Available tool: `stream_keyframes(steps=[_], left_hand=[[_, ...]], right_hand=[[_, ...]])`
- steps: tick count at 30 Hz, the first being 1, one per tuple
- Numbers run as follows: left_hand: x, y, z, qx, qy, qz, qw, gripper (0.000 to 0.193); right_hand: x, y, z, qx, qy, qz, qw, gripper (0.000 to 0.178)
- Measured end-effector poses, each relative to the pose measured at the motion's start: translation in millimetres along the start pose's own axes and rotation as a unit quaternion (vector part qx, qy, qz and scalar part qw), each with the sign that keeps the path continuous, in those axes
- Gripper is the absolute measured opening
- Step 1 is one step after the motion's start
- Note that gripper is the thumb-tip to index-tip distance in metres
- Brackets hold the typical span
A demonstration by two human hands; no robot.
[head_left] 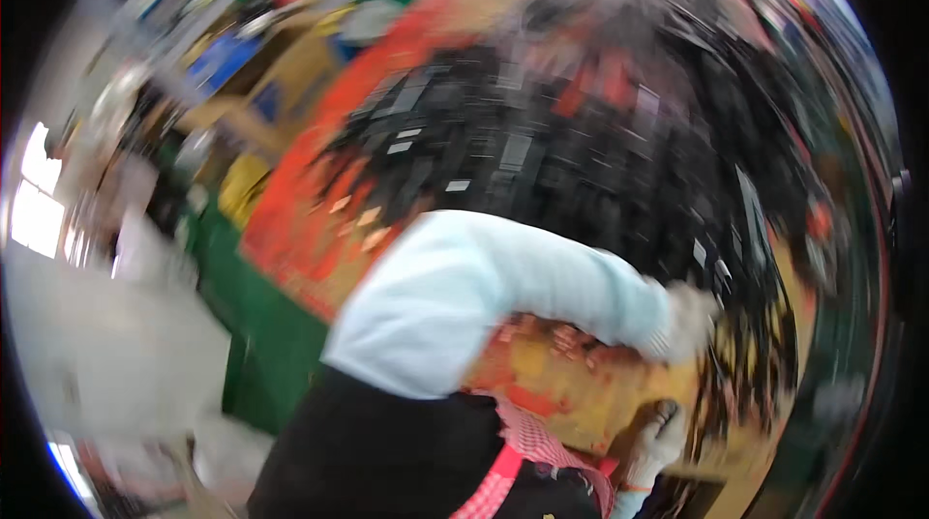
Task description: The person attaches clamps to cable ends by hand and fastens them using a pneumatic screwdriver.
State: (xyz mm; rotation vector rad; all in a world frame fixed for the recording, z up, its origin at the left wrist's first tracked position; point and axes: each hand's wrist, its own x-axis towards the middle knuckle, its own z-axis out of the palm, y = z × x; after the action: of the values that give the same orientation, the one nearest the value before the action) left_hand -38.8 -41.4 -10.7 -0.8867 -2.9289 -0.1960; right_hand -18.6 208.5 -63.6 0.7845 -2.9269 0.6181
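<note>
My left hand [689,322], in a pale glove, reaches across the worktable at the end of a light blue sleeve. It lies at the edge of a wide heap of black strip-like pieces [581,156]. Motion smears its fingers, so its grip is unclear. Lower down, close to my body, is my right hand [656,444], also gloved. Its fingers look closed around a small dark thing [666,411] whose kind I cannot make out. Small copper-coloured pieces [571,340] lie on the table below my left forearm.
The worktable [310,238] has a worn red and yellow top and a green side. Cardboard boxes [290,79] and a yellow bag or cloth [244,188] stand beyond its left edge. More black strips [745,364] spread along the right side. The whole picture is blurred.
</note>
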Motion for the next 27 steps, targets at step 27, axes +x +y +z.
stream_keyframes(steps=[27], left_hand=[[31.6, -13.5, 2.6, 0.003, -0.093, -0.005, 0.996, 0.005]], right_hand=[[-98.2, 213.8, 19.5, -0.129, 0.068, 0.355, 0.923, 0.033]])
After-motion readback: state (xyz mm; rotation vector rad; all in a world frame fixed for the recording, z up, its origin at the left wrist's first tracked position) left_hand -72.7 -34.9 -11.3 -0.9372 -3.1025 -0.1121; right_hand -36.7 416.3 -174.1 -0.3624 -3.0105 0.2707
